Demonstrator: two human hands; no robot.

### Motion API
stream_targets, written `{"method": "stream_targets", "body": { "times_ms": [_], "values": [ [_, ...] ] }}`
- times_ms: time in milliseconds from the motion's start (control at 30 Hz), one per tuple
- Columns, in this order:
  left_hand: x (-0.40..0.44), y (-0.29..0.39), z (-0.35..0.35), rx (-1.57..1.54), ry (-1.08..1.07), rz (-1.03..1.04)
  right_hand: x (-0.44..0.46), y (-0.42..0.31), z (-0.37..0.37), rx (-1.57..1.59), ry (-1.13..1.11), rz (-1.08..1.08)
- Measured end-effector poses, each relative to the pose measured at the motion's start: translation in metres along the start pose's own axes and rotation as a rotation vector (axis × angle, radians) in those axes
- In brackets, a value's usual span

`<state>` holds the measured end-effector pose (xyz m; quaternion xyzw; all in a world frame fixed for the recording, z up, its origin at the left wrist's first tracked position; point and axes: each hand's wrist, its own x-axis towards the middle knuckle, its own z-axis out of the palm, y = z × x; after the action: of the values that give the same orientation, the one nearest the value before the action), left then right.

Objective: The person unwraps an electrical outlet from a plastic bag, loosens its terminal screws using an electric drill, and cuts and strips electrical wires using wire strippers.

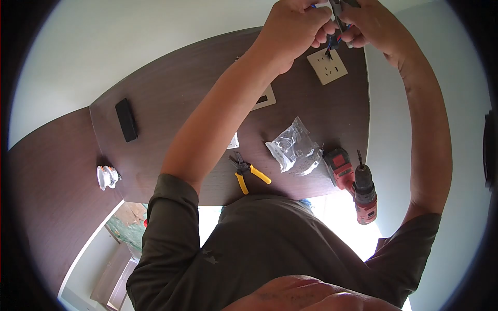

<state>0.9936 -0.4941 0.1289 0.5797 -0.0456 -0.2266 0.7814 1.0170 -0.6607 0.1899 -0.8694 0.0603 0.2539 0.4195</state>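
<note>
Gripping a slim grey metal tool (338, 16), the right hand (369, 25) meets the curled left hand (306, 25) at the far right of the dark brown wooden counter (171, 150), by thin red and blue wires (337, 39) above a square cream socket plate (327, 66); whether the left fingers pinch a wire cannot be told. Nearer lie yellow-handled pliers (247, 172); right of them, a crumpled clear plastic bag (295, 147), then a red-and-black cordless drill (358, 187).

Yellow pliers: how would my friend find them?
Find the dark brown surface, then its edge nearest the person's shirt. There, just left of the crumpled clear bag, lie the pliers, spread open. Their two bright yellow handles set them apart from the see-through bag and the red drill.
</note>
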Motion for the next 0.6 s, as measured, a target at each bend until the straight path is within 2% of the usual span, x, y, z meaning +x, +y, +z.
{"method": "stream_targets", "body": {
  "times_ms": [133, 233, 267, 333, 367, 433, 467, 533, 567, 600],
  "values": [
    [0.009, -0.004, -0.001, -0.022, -0.042, 0.000, -0.001, -0.006, 0.002, -0.094, 0.046, 0.019],
    [0.006, -0.003, 0.002, -0.091, -0.019, -0.017, -0.013, -0.013, 0.009, -0.216, 0.094, -0.036],
    [0.002, 0.003, 0.007, -0.085, 0.027, -0.079, -0.006, 0.000, 0.012, -0.217, 0.094, -0.033],
    [0.002, 0.002, 0.006, -0.079, 0.073, -0.136, 0.011, 0.026, 0.022, -0.538, 0.300, -0.329],
    [0.003, -0.007, 0.001, -0.145, 0.013, -0.101, 0.011, 0.027, 0.021, -0.540, 0.298, -0.333],
    [0.003, -0.011, -0.005, -0.215, -0.043, -0.067, 0.003, 0.025, 0.020, -0.092, 0.211, -0.166],
    [0.001, -0.008, -0.006, -0.226, -0.026, -0.082, 0.005, 0.027, 0.014, -0.096, 0.206, -0.162],
    [-0.001, -0.004, -0.008, -0.244, -0.012, -0.087, 0.011, 0.032, -0.003, -0.046, 0.031, -0.017],
    [-0.001, -0.003, -0.011, -0.265, 0.031, -0.112, 0.013, 0.033, -0.001, -0.052, 0.031, -0.017],
    [-0.002, -0.003, -0.012, -0.287, 0.075, -0.139, 0.012, 0.034, 0.005, -0.161, 0.134, -0.098]
  ]
}}
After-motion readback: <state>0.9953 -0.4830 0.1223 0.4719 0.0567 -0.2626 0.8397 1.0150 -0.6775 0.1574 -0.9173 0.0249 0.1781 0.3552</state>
